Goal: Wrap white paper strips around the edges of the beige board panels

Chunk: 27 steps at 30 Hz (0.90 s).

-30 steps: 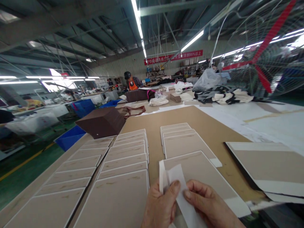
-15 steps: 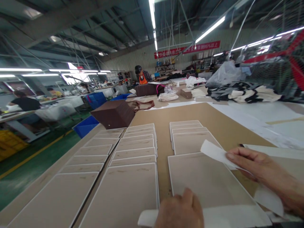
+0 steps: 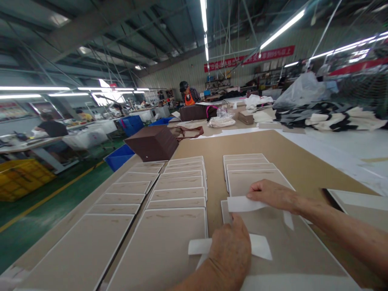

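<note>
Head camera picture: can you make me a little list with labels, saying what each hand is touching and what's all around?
Left hand: palm down on a short white paper strip
Right hand: fingertips on the end of a second white paper strip, near the board's far edge
Under both: flat beige board with white border, nearest in its column
Beside it: two more columns of overlapping beige boards
Surface: brown cardboard sheet on a long table
Farther off: stack of dark brown boxes, blue plastic bin, person in an orange vest

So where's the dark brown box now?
Head view, left of centre: the dark brown box sits at the far end of the board rows, beside the blue bin.
</note>
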Motion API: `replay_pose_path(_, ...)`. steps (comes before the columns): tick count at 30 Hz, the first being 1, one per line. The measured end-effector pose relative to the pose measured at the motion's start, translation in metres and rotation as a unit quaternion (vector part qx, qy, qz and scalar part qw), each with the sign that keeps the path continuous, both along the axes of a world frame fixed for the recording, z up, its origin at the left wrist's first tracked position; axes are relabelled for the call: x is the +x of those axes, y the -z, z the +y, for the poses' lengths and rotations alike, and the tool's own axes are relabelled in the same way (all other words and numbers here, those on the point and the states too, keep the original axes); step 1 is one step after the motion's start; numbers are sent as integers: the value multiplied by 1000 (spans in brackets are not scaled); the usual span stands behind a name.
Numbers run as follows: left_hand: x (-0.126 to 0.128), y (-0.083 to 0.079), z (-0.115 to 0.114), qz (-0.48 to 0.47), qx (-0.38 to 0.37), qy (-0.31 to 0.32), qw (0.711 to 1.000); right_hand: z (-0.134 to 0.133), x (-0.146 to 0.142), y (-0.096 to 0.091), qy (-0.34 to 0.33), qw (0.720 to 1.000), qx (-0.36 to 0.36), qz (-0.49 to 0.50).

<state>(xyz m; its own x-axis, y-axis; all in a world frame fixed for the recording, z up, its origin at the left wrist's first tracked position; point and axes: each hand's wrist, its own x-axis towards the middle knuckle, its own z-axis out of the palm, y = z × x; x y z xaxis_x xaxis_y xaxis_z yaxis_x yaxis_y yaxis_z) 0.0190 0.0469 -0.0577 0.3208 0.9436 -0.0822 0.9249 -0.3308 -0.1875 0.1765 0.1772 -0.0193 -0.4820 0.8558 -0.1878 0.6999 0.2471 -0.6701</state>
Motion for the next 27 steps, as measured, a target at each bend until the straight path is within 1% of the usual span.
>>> replay_pose_path(4, 1, 0, -2, -5, 7, -8, 1000, 9, -14, 4, -17, 999, -12, -25)
replay_pose_path(8, 3, 1, -2, -27, 16, -24, 999, 13, -20, 7, -37, 998, -13, -43)
replay_pose_path(13, 5, 0, -1, -50, 25, -52, 997, 15, -22, 9, -47, 997, -9, -65)
replay_pose_path(17, 5, -3, -1, -66, 7, -65, 996, 15, -24, 10, -47, 996, -5, -72)
replay_pose_path(27, 1, -5, 2, -48, -15, -61, 997, 16, -24, 11, -35, 995, -5, -89)
